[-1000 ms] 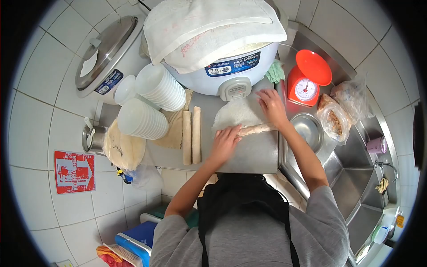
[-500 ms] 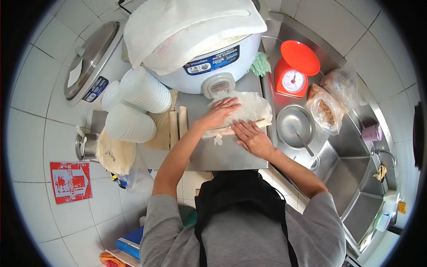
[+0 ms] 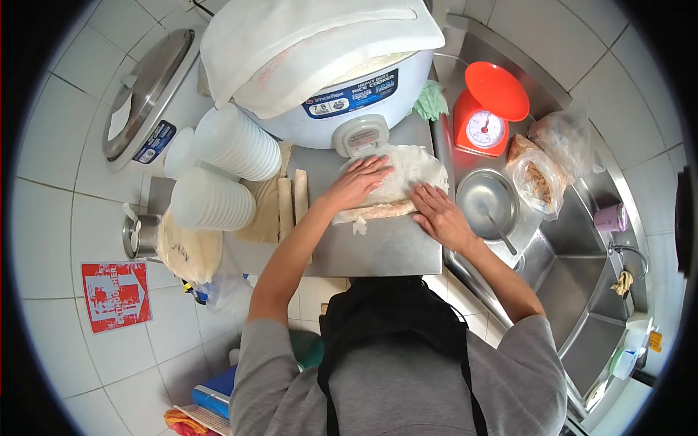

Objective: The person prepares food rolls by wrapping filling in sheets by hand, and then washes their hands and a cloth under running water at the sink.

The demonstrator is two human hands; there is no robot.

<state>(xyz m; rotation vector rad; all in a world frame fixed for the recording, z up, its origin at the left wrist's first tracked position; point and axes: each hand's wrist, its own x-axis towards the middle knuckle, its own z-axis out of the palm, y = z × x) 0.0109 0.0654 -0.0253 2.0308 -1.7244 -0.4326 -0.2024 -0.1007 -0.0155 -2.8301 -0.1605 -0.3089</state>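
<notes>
A thin, pale spring roll wrapper [image 3: 407, 168] lies spread on the steel counter. Along its near edge runs a line of reddish-brown filling [image 3: 378, 211], partly covered by a fold of wrapper. My left hand [image 3: 361, 182] rests flat on the wrapper's left side, fingers stretched out. On the right side, my right hand [image 3: 440, 212] lies with its fingers extended over the wrapper's edge, at the right end of the filling. A small torn scrap of wrapper [image 3: 359, 226] sits just below the filling. Two finished rolls [image 3: 293, 202] lie side by side left of my left forearm.
Behind the wrapper stands a large rice cooker [image 3: 342, 123] with a white cloth on top. Stacked plastic tubs [image 3: 211, 200] are at left. To the right are a steel bowl [image 3: 488, 200] with a spoon, a red scale [image 3: 481, 127], a bag of filling [image 3: 536, 178] and a sink [image 3: 563, 280].
My right hand has slid right along the filling to its right end, uncovering the middle of it. My left hand stays in nearly the same place.
</notes>
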